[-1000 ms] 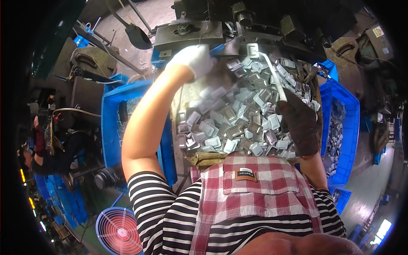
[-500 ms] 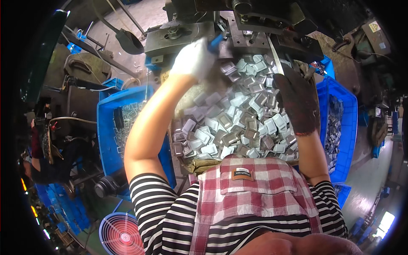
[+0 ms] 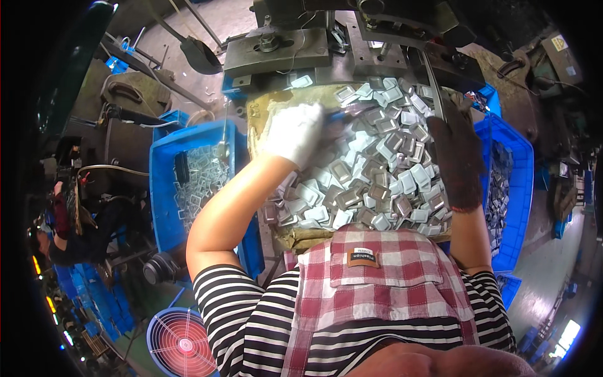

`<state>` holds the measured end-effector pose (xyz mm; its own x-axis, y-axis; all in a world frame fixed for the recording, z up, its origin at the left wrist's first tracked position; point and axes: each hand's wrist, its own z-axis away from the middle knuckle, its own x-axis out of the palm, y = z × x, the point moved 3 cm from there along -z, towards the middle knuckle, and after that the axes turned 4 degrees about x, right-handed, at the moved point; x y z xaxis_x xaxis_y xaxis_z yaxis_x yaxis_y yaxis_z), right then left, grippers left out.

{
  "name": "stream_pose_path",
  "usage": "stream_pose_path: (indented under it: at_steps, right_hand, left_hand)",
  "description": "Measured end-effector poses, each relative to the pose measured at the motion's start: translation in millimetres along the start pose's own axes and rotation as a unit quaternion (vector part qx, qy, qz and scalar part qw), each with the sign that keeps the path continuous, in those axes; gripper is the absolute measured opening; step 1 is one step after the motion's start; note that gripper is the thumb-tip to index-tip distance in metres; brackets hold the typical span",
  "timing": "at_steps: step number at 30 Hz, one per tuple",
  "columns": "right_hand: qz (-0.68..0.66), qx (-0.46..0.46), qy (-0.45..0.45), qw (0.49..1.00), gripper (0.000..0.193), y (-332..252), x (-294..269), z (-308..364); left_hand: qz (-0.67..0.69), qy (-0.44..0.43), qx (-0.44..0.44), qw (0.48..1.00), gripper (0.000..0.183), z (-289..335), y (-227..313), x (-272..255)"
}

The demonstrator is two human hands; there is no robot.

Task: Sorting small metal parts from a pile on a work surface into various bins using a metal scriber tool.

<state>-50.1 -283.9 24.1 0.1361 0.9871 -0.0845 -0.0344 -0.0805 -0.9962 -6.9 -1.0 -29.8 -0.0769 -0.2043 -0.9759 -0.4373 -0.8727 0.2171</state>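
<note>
A heap of small rectangular stamped metal pieces (image 3: 377, 169) covers the work tray (image 3: 301, 235) in front of me. My left hand (image 3: 294, 132), in a white glove, lies on the upper left of the heap with its fingers curled into the pieces. Its fingertips are blurred, so a grip cannot be made out. My right hand (image 3: 455, 157), in a dark glove, is at the heap's right edge and holds a thin metal rod (image 3: 433, 81) that points up toward the press machine (image 3: 352, 44).
A blue bin (image 3: 164, 188) with more metal pieces stands at the left, and another blue bin (image 3: 518, 188) at the right. A single piece (image 3: 301, 81) lies on the press bed. A red fan (image 3: 179, 342) is at the lower left, with machinery and another person's sleeve (image 3: 63, 213) further left.
My left hand has come down from the press area onto the heap of pieces. My right hand has stayed at the heap's right edge with the rod.
</note>
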Motion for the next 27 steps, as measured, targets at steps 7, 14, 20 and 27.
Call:
stream_pose_path:
  at_steps: [7,14,20,27]
  right_hand:
    - [0.259,0.100,0.039,0.960,0.039,-5.1,8.0,41.1]
    - [0.216,0.090,0.001,0.972,0.043,3.5,17.6,53.1]
    - [0.275,0.060,-0.047,0.958,0.044,8.2,19.1,54.6]
    - [0.249,0.091,-0.067,0.962,0.039,3.1,18.6,59.5]
  left_hand:
    - [0.067,-0.026,0.025,0.997,0.027,-5.0,1.4,-20.0]
    - [0.017,-0.030,-0.021,0.999,0.025,-3.3,-7.3,4.4]
    - [0.051,0.020,-0.057,0.997,0.024,4.9,2.8,6.5]
    - [0.141,0.063,-0.165,0.974,0.032,-5.5,-8.6,-7.4]
